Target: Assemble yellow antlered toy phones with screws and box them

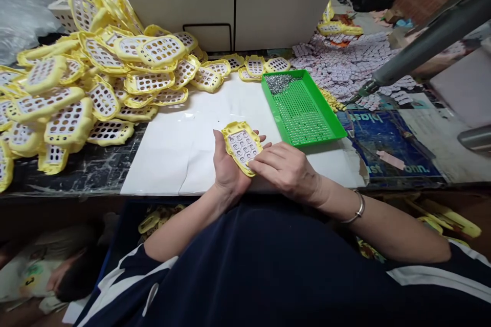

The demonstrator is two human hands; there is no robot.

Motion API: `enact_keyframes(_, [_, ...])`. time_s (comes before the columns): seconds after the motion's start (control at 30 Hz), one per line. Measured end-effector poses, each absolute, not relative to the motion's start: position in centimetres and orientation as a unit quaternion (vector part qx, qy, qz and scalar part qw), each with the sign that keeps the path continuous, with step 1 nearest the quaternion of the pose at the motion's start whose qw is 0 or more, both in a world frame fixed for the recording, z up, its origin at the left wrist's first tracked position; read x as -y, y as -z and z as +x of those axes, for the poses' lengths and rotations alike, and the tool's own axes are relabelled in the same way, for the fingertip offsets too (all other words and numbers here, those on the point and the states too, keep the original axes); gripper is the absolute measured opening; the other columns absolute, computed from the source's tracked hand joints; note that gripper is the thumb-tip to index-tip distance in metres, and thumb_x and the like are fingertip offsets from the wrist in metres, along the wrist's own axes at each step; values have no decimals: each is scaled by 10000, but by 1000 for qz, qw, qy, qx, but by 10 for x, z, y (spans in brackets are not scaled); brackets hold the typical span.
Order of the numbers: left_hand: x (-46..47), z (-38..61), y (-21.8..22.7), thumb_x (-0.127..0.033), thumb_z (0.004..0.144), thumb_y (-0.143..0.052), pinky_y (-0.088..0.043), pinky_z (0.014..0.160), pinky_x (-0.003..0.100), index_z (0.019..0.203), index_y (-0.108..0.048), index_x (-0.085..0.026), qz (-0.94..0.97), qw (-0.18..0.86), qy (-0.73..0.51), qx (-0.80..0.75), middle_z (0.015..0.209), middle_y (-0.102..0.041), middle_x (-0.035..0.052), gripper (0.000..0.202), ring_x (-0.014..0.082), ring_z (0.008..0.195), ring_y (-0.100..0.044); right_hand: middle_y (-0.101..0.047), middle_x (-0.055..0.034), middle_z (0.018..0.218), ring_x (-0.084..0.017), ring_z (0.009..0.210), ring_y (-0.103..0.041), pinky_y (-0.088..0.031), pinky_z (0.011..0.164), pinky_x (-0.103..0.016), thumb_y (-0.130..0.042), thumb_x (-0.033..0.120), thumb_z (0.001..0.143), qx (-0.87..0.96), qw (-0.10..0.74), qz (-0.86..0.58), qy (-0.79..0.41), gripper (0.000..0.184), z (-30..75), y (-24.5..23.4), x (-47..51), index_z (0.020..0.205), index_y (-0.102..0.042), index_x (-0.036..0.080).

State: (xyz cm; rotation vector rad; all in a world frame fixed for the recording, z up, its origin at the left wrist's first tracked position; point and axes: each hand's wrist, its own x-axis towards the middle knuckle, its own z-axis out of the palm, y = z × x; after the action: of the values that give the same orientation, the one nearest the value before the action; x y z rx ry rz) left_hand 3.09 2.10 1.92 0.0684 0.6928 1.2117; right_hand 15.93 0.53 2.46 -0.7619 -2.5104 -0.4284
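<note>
Near the centre of the frame, a yellow shell (pixel 241 145) lies in the left hand (pixel 226 168), with its pale inner face turned upward, probably so that its round fittings can be seen and reached. The left hand grasps it from below: the palm is turned up, the thumb stands along the left edge, and some fingertips come out past the right edge. It seems a cradle more than a hard squeeze.

The right hand (pixel 289 168) comes from the lower right, its back upward and its fingers bent together, with the fingertips at the lower right end of the shell. Whether they pinch some small piece, I cannot tell, because the fingers cover it.

The green tray (pixel 339 135) rests at right of centre, just beyond the right hand, perhaps for a short reach. Its small metal parts (pixel 278 83) are heaped in the upper left corner, and many others sit in rows. The pile of yellow shells (pixel 149 82) fills the upper left of the frame, which seems to leave the white sheet (pixel 164 163) free for working. Both forearms come inward from the lower corners, the right one with a bracelet (pixel 360 206)
</note>
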Motion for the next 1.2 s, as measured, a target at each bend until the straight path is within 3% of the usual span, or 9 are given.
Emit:
enact_keyframes(0.17, [-21, 30, -18, -643, 895, -221, -506, 930, 402, 828, -652, -148, 24, 766, -558, -319, 762, -667, 81, 659, 220, 864, -676, -718, -109, 874, -200, 824, -620, -517, 690, -340, -500, 217, 916, 911, 286, -253, 156, 210, 159, -17, 3, 928, -681, 111])
enact_keyframes(0.3, [-20, 31, -19, -641, 893, -225, -506, 908, 388, 839, -663, -148, 27, 763, -557, -327, 803, -662, 89, 661, 215, 857, -668, -722, -100, 945, -201, 908, -628, -530, 733, -346, -539, 207, 896, 894, 319, -268, 164, 169, 160, -6, 9, 965, -681, 146])
enact_keyframes(0.63, [-16, 35, -21, -639, 899, -191, -525, 838, 342, 858, -669, -151, 67, 766, -552, -323, 834, -677, 86, 684, 202, 850, -666, -734, -54, 1011, -173, 971, -623, -430, 890, -383, -544, 142, 867, 867, 354, -320, 145, 232, 169, 7, 18, 1072, -643, 184])
enact_keyframes(0.83, [-16, 40, -18, -647, 893, -209, -515, 875, 371, 934, -664, -158, 68, 765, -551, -326, 895, -691, 107, 669, 224, 955, -650, -719, -61, 1040, -204, 1019, -586, -380, 956, -448, -497, 123, 871, 862, 349, -350, 113, 306, 164, 16, 24, 1146, -617, 186])
enact_keyframes(1.0, [-18, 39, -17, -621, 902, -218, -516, 858, 385, 1046, -637, -150, 67, 780, -524, -336, 868, -695, 105, 646, 215, 846, -665, -700, -85, 1093, -216, 1077, -576, -385, 1000, -472, -508, 205, 894, 865, 334, -362, 97, 244, 173, 1, 33, 1093, -647, 180])
enact_keyframes(1.1, [-19, 42, -23, -657, 880, -212, -527, 788, 347, 1103, -628, -188, 96, 756, -521, -383, 868, -713, 87, 665, 209, 806, -660, -712, -74, 1050, -188, 1020, -620, -465, 924, -398, -526, 277, 897, 840, 385, -383, -8, 208, 213, -27, 45, 1007, -681, 193])
enact_keyframes(1.2, [-21, 53, -34, -654, 879, -145, -513, 780, 287, 1017, -657, -198, 104, 725, -500, -461, 817, -727, 55, 699, 193, 855, -644, -718, -55, 828, -142, 749, -658, -524, 693, -287, -518, 357, 893, 725, 375, -508, -274, 262, 286, -55, 66, 838, -697, 174])
